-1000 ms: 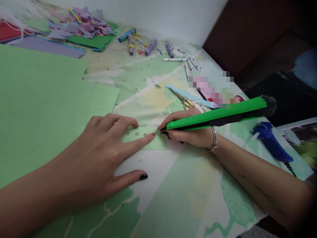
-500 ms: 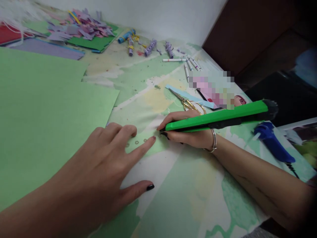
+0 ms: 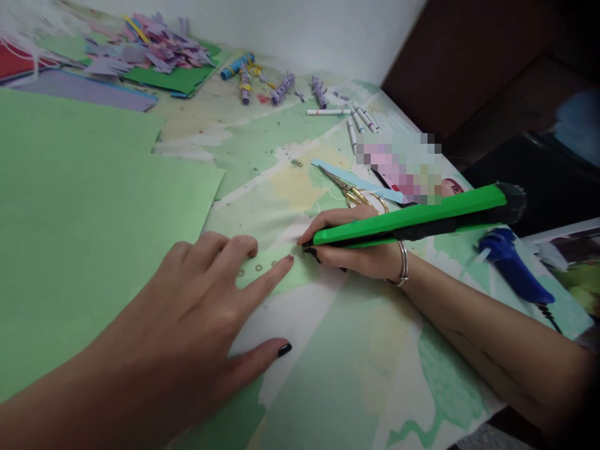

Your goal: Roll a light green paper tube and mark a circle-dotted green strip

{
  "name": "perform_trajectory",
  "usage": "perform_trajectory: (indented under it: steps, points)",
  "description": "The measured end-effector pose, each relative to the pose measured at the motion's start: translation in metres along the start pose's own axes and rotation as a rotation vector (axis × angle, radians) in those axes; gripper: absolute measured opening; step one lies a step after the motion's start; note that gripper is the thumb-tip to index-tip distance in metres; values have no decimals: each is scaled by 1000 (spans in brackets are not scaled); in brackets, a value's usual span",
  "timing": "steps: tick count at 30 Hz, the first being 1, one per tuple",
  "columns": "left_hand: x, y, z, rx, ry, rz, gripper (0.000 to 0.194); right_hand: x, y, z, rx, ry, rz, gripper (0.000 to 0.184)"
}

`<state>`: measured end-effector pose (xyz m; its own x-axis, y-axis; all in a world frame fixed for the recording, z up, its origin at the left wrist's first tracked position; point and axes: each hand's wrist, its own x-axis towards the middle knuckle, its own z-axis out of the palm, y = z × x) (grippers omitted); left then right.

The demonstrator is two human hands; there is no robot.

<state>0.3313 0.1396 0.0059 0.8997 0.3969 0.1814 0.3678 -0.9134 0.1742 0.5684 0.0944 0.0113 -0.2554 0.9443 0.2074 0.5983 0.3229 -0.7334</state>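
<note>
My right hand point(image 3: 349, 247) grips a green utility knife point(image 3: 412, 215) low near its front end, with its tip at a small light green paper piece point(image 3: 300, 275). The blade itself is hidden by my fingers. A row of little grey rings point(image 3: 259, 267) shows along that paper. My left hand point(image 3: 201, 306) presses down on the paper with its fingers apart, the index fingertip just left of the knife tip and the thumb stretched out over the tablecloth.
Gold-handled scissors point(image 3: 356, 194) and a light blue strip point(image 3: 384, 187) lie beyond my right hand. A blue glue gun point(image 3: 515, 269) rests at the right. Large green paper point(image 3: 94, 219) covers the left. White markers point(image 3: 328, 112), purple paper rolls point(image 3: 284, 89) and cut paper scraps point(image 3: 159, 47) are farther back.
My left hand has shifted a little toward me, turning the small paper so its left side sits lower. My right hand and the utility knife have barely moved.
</note>
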Motion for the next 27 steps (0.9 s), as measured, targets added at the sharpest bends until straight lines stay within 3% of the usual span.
perform_trajectory:
  steps: [10, 15, 22, 27]
  points:
    - [-1, 11, -3, 55, -57, 2, 60, -1, -7, 1, 23, 17, 36, 15]
    - [-2, 17, -3, 12, -8, -15, 59, -2, -6, 2, -5, 38, 13, 17]
    - [-3, 19, -2, 114, -21, 9, 62, -2, -6, 2, -18, 44, 41, 17]
    - [-3, 18, -2, 143, -77, 6, 67, -1, -8, 2, -15, 50, 48, 17]
